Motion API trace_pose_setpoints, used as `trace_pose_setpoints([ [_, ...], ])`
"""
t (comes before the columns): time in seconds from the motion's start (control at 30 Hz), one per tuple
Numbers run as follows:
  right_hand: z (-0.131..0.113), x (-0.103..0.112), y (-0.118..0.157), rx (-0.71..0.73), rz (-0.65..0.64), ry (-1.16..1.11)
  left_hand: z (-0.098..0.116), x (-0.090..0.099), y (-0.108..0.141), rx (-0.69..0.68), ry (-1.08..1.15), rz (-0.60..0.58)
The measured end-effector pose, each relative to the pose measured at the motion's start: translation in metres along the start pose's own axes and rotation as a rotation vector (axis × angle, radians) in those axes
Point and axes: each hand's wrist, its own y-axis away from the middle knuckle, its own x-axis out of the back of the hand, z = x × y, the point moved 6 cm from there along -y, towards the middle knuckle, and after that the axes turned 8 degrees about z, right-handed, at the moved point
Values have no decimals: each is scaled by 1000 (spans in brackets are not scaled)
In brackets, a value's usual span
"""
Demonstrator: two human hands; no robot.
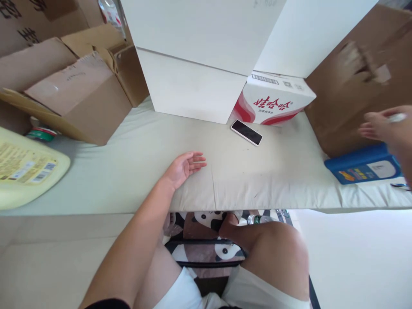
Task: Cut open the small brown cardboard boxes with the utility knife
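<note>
My left hand [185, 168] rests on the pale cloth-covered table [154, 154] near its front edge. Its palm faces sideways, and the loosely stretched fingers hold nothing. At the right edge of the view, my right hand [386, 126] is raised and partly cut off, with its fingers curled. A small white object [398, 117] shows at that hand, too blurred to name. Just below the right hand is a blue box [363, 165] with a white label. A phone [246, 132] with a dark screen lies on the cloth, beyond the left hand and to its right.
Tall white boxes [193, 90] stand at the back, beside a red-and-white carton [273, 101]. Open cardboard boxes [93, 103] and a yellow jug [30, 171] occupy the left. A big brown carton [357, 86] stands at the right. My legs are below the table edge.
</note>
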Motion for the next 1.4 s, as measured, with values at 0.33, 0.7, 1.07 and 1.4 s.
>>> trace_pose_setpoints([
  [0.33, -83, -79, 118, 344, -510, 132, 22, 11, 8, -103, 132, -108],
  [0.7, -295, -190, 251, 1049, -593, 222, 58, 56, 34, -245, 388, -19],
  [1.07, -495, -277, 338, 1254, -665, -221, 71, 84, 25, -297, 462, -69],
  [1.4, -511, -308, 347, 1327, -716, -196, 91, 164, 31, -530, 377, 376],
])
